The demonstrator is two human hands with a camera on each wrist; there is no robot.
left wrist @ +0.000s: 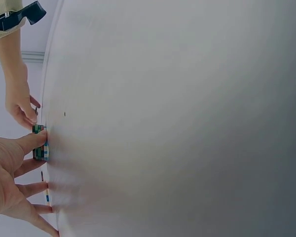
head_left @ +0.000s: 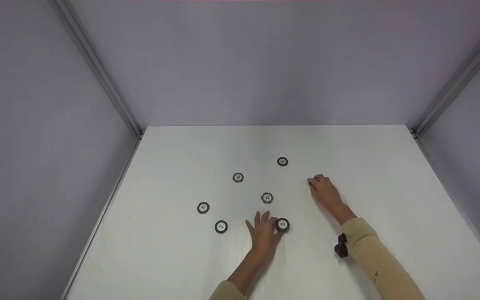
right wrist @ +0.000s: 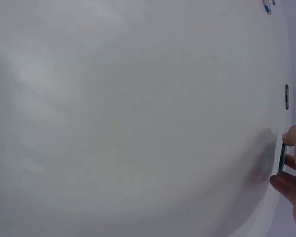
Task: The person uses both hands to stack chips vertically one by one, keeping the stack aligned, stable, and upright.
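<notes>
A white table (head_left: 173, 258) is filling the near view, enclosed by pale lilac walls (head_left: 36, 104) with metal corner strips. Nearest, the left hand (head_left: 261, 233) is lying flat with fingers spread apart, its thumb touching a short stack of chips (head_left: 282, 225). Just left of it a single chip (head_left: 221, 226) is lying flat, and another (head_left: 203, 207) is sitting a little farther left. Beyond the stack, a chip (head_left: 267, 198) is resting between the hands. The right hand (head_left: 323, 189) is pinching a dark chip (right wrist: 282, 158) on edge against the tabletop. Farther back two more chips (head_left: 238, 177) (head_left: 282, 161) are lying well apart.
</notes>
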